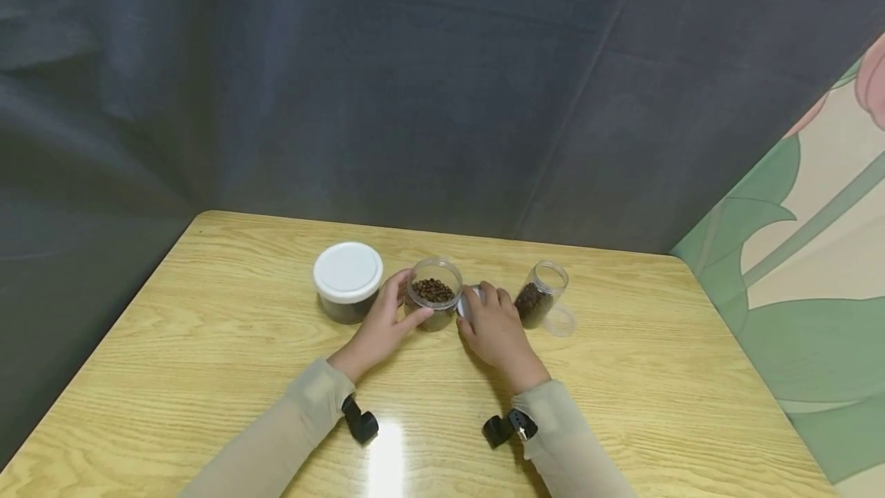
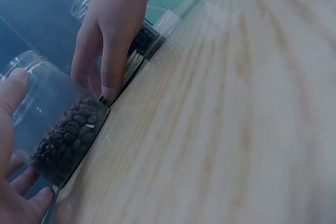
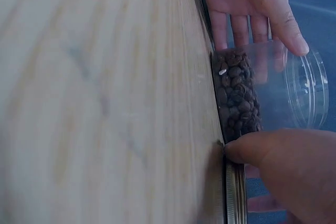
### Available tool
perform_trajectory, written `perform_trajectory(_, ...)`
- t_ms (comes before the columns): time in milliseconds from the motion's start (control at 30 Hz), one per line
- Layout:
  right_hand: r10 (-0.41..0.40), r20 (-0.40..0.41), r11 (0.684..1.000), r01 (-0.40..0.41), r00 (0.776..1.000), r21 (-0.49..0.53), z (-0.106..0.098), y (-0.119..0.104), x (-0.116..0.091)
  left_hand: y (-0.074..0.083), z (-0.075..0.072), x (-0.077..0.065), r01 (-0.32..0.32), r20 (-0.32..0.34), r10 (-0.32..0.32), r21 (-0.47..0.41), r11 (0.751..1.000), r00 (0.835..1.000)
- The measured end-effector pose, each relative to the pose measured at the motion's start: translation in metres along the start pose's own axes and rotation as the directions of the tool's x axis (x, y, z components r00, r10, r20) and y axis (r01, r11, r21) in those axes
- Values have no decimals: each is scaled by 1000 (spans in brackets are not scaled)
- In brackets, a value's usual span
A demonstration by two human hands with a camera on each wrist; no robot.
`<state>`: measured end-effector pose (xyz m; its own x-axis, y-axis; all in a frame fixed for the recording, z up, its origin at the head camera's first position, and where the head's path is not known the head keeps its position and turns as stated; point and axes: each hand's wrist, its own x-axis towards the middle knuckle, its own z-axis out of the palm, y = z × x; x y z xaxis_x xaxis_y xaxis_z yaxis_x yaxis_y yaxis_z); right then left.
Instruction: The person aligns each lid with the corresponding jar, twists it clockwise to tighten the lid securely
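Observation:
A clear, lidless jar stands on the table, partly filled with brown coffee beans. My left hand holds it from the left, thumb near the front of the rim and the other fingers around the far side. Right beside the jar, a round lid with a metallic ridged edge lies flat on the tabletop. My right hand reaches over this lid from above and grips it by the edge, thumb close to the jar's base. The hand covers much of the lid in the head view.
To the left stands a wide container with a white lid and dark contents. A slimmer open jar of dark beans is just right of my right hand, with a clear round lid beside it. Dark cloth hangs behind the table.

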<state>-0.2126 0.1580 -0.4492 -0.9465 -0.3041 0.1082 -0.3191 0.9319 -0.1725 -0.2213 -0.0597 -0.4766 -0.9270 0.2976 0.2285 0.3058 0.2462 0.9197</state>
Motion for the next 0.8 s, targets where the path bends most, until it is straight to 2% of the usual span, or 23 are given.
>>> perform_trajectory(200,0,-4,1000,0,1000,22,0,1,0,-1,0,-8,7,11,-7,13,1000,1000)
perform_trajectory(433,-7,-12,999,7,1000,32,-1,-1,1,-2,-1,-17,-27,4,27,11,1000,1000)
perform_trajectory(800,24,-2,997,-23,1000,72,2,1,1,-4,-5,-26,-66,57,67,-19,998,996)
